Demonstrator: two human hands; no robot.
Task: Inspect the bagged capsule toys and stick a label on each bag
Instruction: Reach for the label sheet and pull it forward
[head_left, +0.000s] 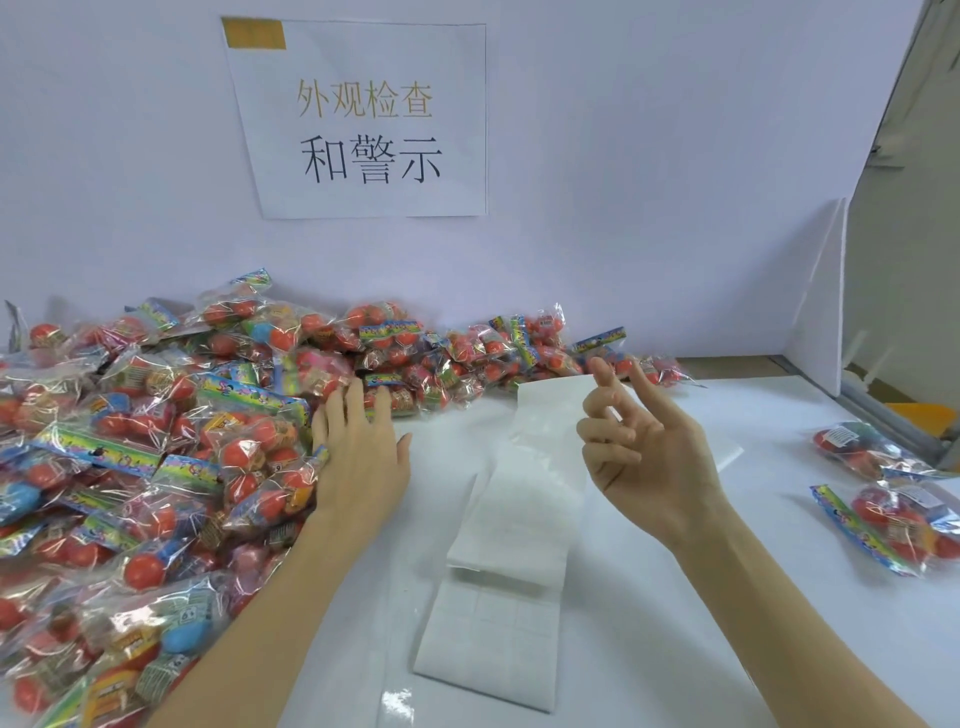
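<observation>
The left hand (358, 457), its grip released with straight fingers, rests on the heap of bagged capsule toys (156, 441) along the surface's left edge, nearest them; the right hand (639, 447), fingers loosely curled and grasping nothing, hovers over the label strip (511, 519), whose long axis runs near edge to far.

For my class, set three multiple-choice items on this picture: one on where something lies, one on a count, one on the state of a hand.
1. Where does the label strip lie?
A. between the two hands
B. on the big pile
C. on the wall

2. How many bags lie apart at the right edge?
A. none
B. two
C. six

3. What is the left hand doing?
A. gripping the strip
B. making a fist
C. resting flat, fingers straight, against the pile of bags

Answers: 1 A, the strip runs down the table between the hands. 2 B, one bag and another bag. 3 C, nothing is grasped.
</observation>
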